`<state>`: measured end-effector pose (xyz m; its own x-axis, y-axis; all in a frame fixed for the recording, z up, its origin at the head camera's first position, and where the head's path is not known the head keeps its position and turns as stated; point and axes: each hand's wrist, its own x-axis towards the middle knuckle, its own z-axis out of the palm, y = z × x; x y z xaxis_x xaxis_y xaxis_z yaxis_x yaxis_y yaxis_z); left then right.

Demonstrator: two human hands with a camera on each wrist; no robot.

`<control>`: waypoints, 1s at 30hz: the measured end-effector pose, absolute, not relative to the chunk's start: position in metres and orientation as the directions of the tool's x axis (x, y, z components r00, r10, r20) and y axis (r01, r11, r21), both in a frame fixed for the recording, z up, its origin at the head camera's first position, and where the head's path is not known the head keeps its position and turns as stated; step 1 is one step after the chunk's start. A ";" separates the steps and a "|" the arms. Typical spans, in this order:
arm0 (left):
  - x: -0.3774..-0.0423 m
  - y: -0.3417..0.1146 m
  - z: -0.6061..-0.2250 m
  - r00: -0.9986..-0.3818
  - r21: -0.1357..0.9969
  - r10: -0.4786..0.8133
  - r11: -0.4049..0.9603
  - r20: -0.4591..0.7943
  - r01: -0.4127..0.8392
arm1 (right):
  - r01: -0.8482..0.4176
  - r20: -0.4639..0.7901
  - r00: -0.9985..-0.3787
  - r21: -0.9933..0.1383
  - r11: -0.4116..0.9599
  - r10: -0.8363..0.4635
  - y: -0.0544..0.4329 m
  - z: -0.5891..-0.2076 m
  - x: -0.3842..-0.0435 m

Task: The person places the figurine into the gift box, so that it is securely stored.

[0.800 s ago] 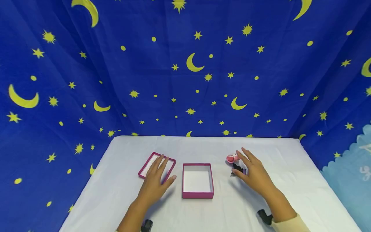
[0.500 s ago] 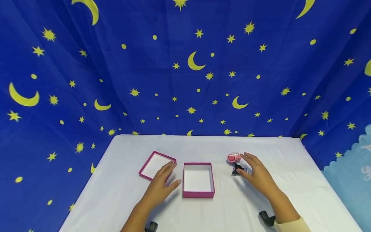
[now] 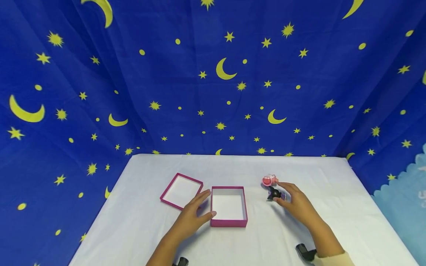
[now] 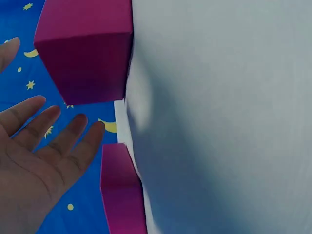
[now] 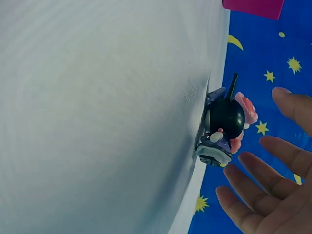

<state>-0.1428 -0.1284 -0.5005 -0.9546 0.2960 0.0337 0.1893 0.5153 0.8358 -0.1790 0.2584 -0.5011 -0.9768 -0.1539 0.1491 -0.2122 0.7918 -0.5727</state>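
An open-topped box (image 3: pixel 229 223), magenta outside and white inside, stands mid-table. Its shallow lid (image 3: pixel 181 189) lies inner side up to the left. My left hand (image 3: pixel 190 218) is at the box's left side, fingers spread and holding nothing; whether it touches the wall, I cannot tell. To the right lies a small black and purple figurine (image 5: pixel 226 118), with a pink figurine (image 3: pixel 269 180) just behind it. Over the black one my right hand (image 3: pixel 298 204) hovers, thumb and fingers apart. In the right wrist view, its relaxed fingers (image 5: pixel 253 178) are clear of both figurines.
A white cloth covers the table (image 3: pixel 133 229). Blue fabric (image 3: pixel 186 74) with yellow moons and stars hangs behind and at the sides. A light-blue patch (image 3: pixel 404 188) shows at the far right. Dark wrist mounts (image 3: pixel 305 252) hang below the wrists.
My left hand has moved right, from over the lid to the box's left side. My right hand has lowered slightly toward the black figurine. Box, lid and figurines stay put.
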 end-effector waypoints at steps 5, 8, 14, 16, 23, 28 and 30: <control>-0.142 -0.124 -0.502 -0.944 0.830 0.329 0.523 0.012 0.193 | -0.194 0.123 -0.981 -0.597 0.778 -0.150 0.260 -0.503 -0.181; -0.142 -0.123 -0.504 -0.946 0.833 0.324 0.521 0.008 0.185 | -0.178 0.097 -0.984 -0.606 0.776 -0.150 0.262 -0.504 -0.181; -0.142 -0.121 -0.505 -0.950 0.847 0.311 0.502 0.010 0.173 | -0.148 0.053 -0.988 -0.621 0.770 -0.147 0.266 -0.507 -0.181; -0.142 -0.120 -0.505 -0.951 0.851 0.309 0.498 0.005 0.166 | -0.146 0.051 -0.988 -0.629 0.763 -0.147 0.267 -0.508 -0.181; -0.143 -0.119 -0.506 -0.953 0.852 0.302 0.499 0.000 0.158 | -0.165 0.064 -0.984 -0.669 0.724 -0.165 0.270 -0.509 -0.178; -0.144 -0.118 -0.506 -0.954 0.848 0.299 0.510 -0.016 0.145 | -0.141 0.028 -0.985 -0.708 0.692 -0.172 0.271 -0.510 -0.176; -0.144 -0.118 -0.507 -0.954 0.844 0.298 0.517 -0.022 0.142 | -0.122 0.004 -0.984 -0.736 0.666 -0.176 0.272 -0.511 -0.175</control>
<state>-0.1437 -0.1179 -0.5065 -0.9542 0.2982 -0.0221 0.1420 0.5170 0.8441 -0.1754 0.2723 -0.5112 -0.9844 -0.1758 0.0038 -0.1218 0.6664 -0.7356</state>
